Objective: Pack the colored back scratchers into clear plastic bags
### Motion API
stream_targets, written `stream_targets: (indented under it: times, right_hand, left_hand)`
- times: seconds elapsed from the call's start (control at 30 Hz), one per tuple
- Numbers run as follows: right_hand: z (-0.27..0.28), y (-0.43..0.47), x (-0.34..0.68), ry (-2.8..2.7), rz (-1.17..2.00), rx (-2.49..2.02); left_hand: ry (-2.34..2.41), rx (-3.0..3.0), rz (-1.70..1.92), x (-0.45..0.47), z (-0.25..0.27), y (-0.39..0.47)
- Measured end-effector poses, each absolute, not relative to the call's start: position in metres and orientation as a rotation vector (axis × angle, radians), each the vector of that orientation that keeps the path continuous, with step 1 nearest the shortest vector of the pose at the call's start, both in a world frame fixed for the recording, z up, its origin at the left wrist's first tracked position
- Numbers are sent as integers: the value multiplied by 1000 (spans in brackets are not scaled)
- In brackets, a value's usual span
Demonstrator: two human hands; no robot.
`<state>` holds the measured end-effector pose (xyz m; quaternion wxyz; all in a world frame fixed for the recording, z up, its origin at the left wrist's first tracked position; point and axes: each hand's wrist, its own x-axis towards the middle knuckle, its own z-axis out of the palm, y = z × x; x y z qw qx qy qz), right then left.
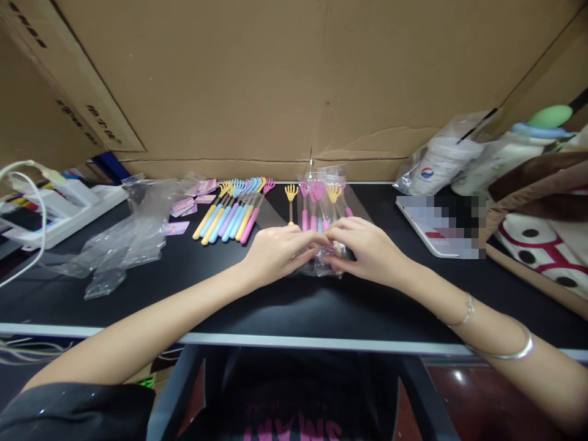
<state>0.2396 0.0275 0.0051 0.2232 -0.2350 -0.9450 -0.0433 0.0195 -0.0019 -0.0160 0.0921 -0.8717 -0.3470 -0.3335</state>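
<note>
My left hand (274,252) and my right hand (370,250) meet at the middle of the desk, fingers curled over the near end of a clear plastic bag (320,268). Under and behind the fingers lie several back scratchers with pink handles (313,222) and small hand-shaped heads, partly covered by clear plastic. A yellow-headed back scratcher (291,195) lies just beyond my left hand, its handle mostly hidden. What sits right between my fingertips is partly hidden by the crumpled plastic. To the left, a row of back scratchers (233,220) in yellow, blue, purple and pink lies side by side.
Loose clear bags (133,239) and small printed cards (184,207) lie on the left, near a white power strip (78,208). At right are a pixelated white-edged device (416,229), a bagged cup (441,165) and a bottle (519,159). Cardboard (275,79) walls the back.
</note>
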Motion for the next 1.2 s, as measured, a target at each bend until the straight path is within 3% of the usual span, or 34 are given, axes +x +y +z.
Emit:
stream_targets:
  times: [0.5, 1.2]
  right_hand:
    - [5, 27, 240, -2426, -77, -620]
    - [3, 22, 233, -2516, -427, -409]
  left_hand:
    - [-1225, -2662, -1130, 23, -12, -7]
    - [-1199, -2619, -902, 24, -20, -4]
